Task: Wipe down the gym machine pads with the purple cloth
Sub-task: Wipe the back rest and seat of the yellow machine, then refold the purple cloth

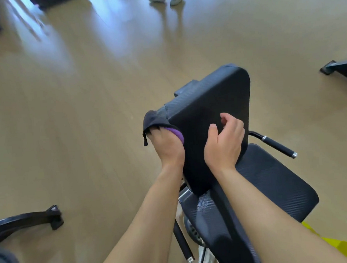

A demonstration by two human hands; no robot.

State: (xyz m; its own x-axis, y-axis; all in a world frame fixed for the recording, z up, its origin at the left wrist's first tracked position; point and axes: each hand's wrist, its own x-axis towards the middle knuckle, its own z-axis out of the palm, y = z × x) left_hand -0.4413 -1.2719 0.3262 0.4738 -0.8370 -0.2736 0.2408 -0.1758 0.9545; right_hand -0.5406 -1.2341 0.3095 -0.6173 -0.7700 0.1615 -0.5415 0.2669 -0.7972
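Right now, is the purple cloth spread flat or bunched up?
Bunched. The purple cloth is gathered around the left hand's fingers, draped over the back pad's left edge, one corner hanging.

Open floor (86,116) left of back pad (212,112); handle (277,145) crowds right side.

No text, label, brand, number or sign can be read anywhere on the pads, frame, cloth or floor
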